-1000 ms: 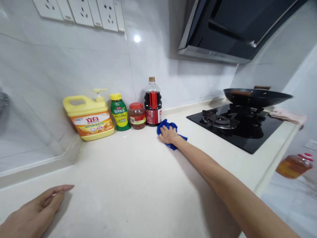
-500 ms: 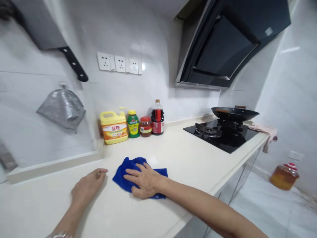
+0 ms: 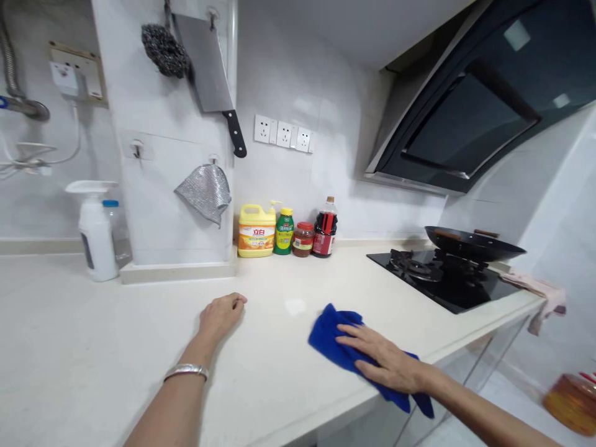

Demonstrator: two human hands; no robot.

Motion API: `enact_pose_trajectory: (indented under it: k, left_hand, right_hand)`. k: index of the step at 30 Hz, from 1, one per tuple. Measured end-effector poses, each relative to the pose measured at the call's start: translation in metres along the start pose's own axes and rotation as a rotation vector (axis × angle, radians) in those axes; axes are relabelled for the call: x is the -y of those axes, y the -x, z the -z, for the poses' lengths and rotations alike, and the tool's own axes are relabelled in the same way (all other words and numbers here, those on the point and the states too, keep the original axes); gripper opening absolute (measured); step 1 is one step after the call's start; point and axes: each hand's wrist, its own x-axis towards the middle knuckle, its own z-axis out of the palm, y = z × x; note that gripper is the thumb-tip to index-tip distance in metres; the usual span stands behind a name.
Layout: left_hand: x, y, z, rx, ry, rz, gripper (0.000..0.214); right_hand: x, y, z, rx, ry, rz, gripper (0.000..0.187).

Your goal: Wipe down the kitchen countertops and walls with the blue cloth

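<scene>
My right hand (image 3: 384, 361) lies flat, fingers spread, on a blue microfibre cloth (image 3: 342, 341), pressing it to the cream countertop (image 3: 93, 323). Part of the cloth hangs over the counter's front edge. My left hand (image 3: 221, 316) rests on the countertop with fingers curled, touching nothing else, a silver bangle (image 3: 186, 372) on its wrist. The cloth lies to the right of that hand, a short way off.
Along the back wall stand a yellow dish soap jug (image 3: 256, 231), a green sauce bottle (image 3: 284, 231), a red-lidded jar (image 3: 303, 239) and a soy sauce bottle (image 3: 325, 228). A wok (image 3: 472, 243) sits on the black gas hob (image 3: 442, 279) at right.
The view has swung left and lifted, bringing a hanging cleaver and a spray bottle into sight. The cloth under my right hand now lies nearer the counter's front edge, partly over it.
</scene>
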Motion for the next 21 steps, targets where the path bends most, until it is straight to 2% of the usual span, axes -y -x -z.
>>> enact_pose_trajectory:
  k: [6,9,12,14,16,21]
  left_hand:
    - [0.0,0.001,-0.004,-0.004,-0.011,-0.025,0.046]
    - [-0.001,-0.001,-0.005,-0.004,-0.014,-0.017,0.046]
    - [-0.001,-0.006,-0.005,0.0,-0.009,0.005,0.046]
    - [-0.002,-0.009,-0.005,0.002,-0.009,0.021,0.046]
    - [-0.002,-0.011,-0.005,0.0,-0.014,0.041,0.047]
    - [-0.005,-0.014,-0.005,-0.006,-0.033,0.076,0.048]
  right_hand:
    - [-0.103,0.038,0.009,-0.171,0.033,-0.291,0.065]
    - [-0.16,0.039,0.015,-0.249,0.072,-0.439,0.07]
    - [-0.2,0.025,0.021,-0.29,0.188,-0.601,0.071]
    - [-0.211,0.007,0.024,-0.288,0.266,-0.741,0.069]
    - [-0.21,-0.016,0.027,-0.286,0.306,-0.891,0.066]
    - [-0.178,-0.085,0.036,-0.239,0.312,-1.158,0.057]
